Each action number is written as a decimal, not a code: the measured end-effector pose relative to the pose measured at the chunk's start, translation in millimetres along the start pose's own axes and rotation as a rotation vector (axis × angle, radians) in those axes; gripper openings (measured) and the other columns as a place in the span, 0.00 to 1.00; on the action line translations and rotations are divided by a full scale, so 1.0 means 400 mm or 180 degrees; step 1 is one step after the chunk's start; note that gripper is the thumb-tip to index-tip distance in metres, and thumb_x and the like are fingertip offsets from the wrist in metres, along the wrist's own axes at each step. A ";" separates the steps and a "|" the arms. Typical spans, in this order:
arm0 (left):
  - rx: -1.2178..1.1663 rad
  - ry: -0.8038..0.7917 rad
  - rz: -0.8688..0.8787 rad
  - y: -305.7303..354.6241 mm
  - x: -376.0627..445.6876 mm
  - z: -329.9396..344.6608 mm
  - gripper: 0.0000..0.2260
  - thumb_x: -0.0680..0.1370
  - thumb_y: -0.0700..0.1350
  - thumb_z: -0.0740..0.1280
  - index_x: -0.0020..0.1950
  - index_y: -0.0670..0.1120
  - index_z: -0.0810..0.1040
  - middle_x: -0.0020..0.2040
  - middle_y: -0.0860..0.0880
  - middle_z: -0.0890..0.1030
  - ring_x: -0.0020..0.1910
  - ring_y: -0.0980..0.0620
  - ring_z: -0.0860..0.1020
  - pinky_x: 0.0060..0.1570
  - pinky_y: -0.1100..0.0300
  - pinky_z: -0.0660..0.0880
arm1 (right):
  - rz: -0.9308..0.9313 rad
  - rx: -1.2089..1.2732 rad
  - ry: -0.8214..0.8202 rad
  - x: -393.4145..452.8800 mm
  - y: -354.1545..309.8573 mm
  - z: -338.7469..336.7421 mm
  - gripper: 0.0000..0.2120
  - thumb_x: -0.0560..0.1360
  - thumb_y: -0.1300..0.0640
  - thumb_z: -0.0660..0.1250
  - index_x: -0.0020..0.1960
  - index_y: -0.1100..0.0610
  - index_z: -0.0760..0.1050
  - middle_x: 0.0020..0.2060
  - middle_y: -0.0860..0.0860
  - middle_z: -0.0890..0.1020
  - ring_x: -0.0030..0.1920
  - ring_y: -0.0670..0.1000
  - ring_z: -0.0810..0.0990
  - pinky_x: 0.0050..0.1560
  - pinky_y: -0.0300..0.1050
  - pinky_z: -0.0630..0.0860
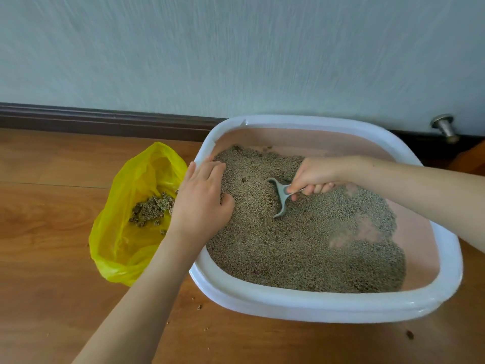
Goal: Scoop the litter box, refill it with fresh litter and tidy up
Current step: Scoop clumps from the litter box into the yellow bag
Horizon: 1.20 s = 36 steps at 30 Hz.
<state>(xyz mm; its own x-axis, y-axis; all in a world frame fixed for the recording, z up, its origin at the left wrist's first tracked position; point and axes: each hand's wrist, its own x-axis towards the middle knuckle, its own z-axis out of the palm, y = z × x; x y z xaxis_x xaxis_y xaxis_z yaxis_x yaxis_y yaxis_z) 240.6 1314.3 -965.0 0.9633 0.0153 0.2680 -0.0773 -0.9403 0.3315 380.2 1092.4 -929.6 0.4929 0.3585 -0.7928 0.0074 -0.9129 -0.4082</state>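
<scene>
Left hand (200, 197) fingers spread flat, right hand (315, 177) fisted

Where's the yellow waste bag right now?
Head view, left side: the yellow bag sits open on the wooden floor, against the litter box, just behind the left hand.

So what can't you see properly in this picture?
Head view only:
- Scoop: its blade is buried in litter, and the right hand covers the handle.
- Left hand: fingertips dip into the litter.
- Yellow bag: the left arm hides its right edge.
- Floor specks: too small to identify.
</scene>
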 end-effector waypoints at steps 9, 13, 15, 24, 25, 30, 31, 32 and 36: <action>-0.0012 0.0040 0.0003 0.005 0.001 -0.002 0.23 0.71 0.41 0.63 0.66 0.37 0.73 0.64 0.41 0.75 0.70 0.43 0.67 0.72 0.48 0.54 | -0.0609 -0.1371 0.0976 0.025 -0.072 0.096 0.18 0.78 0.47 0.64 0.38 0.59 0.82 0.27 0.49 0.77 0.25 0.48 0.71 0.32 0.39 0.69; -0.0134 0.0067 -0.0057 0.003 0.001 -0.005 0.23 0.69 0.35 0.60 0.64 0.37 0.74 0.63 0.42 0.76 0.69 0.42 0.68 0.72 0.46 0.55 | -0.0630 -0.1062 0.1153 0.030 -0.085 0.137 0.17 0.76 0.45 0.66 0.39 0.56 0.83 0.24 0.48 0.73 0.23 0.48 0.67 0.31 0.38 0.67; -0.0158 0.0034 -0.0115 0.006 0.001 -0.009 0.24 0.69 0.31 0.61 0.66 0.37 0.73 0.64 0.42 0.75 0.70 0.43 0.67 0.73 0.47 0.54 | -0.0617 -0.0868 0.1205 0.031 -0.086 0.161 0.17 0.76 0.45 0.66 0.38 0.56 0.82 0.22 0.47 0.69 0.22 0.47 0.65 0.29 0.38 0.65; -0.0130 -0.0086 -0.0216 0.022 -0.001 -0.034 0.31 0.68 0.27 0.59 0.71 0.40 0.68 0.70 0.44 0.70 0.73 0.46 0.62 0.75 0.53 0.46 | -0.0658 -0.0296 0.1354 0.025 -0.082 0.209 0.18 0.76 0.44 0.66 0.30 0.51 0.76 0.22 0.46 0.75 0.24 0.48 0.70 0.31 0.40 0.66; -0.0136 -0.0102 -0.0222 0.023 -0.002 -0.035 0.31 0.68 0.26 0.59 0.71 0.40 0.67 0.70 0.44 0.70 0.73 0.46 0.62 0.75 0.53 0.45 | -0.0702 -0.0242 0.1363 0.029 -0.080 0.213 0.18 0.76 0.44 0.66 0.30 0.51 0.77 0.25 0.49 0.77 0.25 0.49 0.71 0.32 0.40 0.67; -0.0199 -0.0147 -0.0237 0.018 0.000 -0.034 0.32 0.65 0.25 0.59 0.70 0.39 0.68 0.68 0.43 0.71 0.73 0.44 0.63 0.75 0.52 0.46 | -0.0959 0.0071 0.1344 0.034 -0.056 0.227 0.18 0.76 0.45 0.66 0.33 0.54 0.80 0.26 0.49 0.78 0.27 0.49 0.72 0.36 0.43 0.69; -0.0225 -0.0137 -0.0246 0.018 0.000 -0.034 0.33 0.65 0.25 0.59 0.70 0.39 0.68 0.68 0.43 0.71 0.72 0.44 0.64 0.75 0.52 0.46 | -0.0981 0.0159 0.1307 0.031 -0.048 0.224 0.18 0.76 0.45 0.66 0.33 0.54 0.80 0.24 0.47 0.77 0.27 0.48 0.72 0.36 0.43 0.69; -0.0256 -0.0119 -0.0253 0.017 -0.001 -0.034 0.33 0.65 0.25 0.58 0.70 0.39 0.68 0.68 0.43 0.71 0.72 0.44 0.64 0.75 0.53 0.46 | -0.0982 0.0214 0.1275 0.026 -0.039 0.217 0.18 0.77 0.46 0.66 0.32 0.53 0.80 0.23 0.46 0.76 0.25 0.46 0.72 0.36 0.42 0.68; -0.0305 -0.0095 -0.0258 0.018 -0.004 -0.034 0.33 0.65 0.25 0.58 0.71 0.39 0.68 0.69 0.44 0.71 0.72 0.45 0.65 0.75 0.53 0.46 | -0.0854 0.0265 0.1374 -0.007 0.012 0.170 0.16 0.77 0.49 0.66 0.32 0.52 0.79 0.19 0.43 0.76 0.19 0.37 0.70 0.38 0.38 0.68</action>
<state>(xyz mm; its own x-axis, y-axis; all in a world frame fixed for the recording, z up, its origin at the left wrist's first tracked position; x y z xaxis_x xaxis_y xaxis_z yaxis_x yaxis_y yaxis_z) 235.1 1312.2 -950.9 0.9745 0.0785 0.2101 -0.0216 -0.8995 0.4363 319.6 1100.4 -960.1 0.7976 0.4486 -0.4032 0.1223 -0.7749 -0.6201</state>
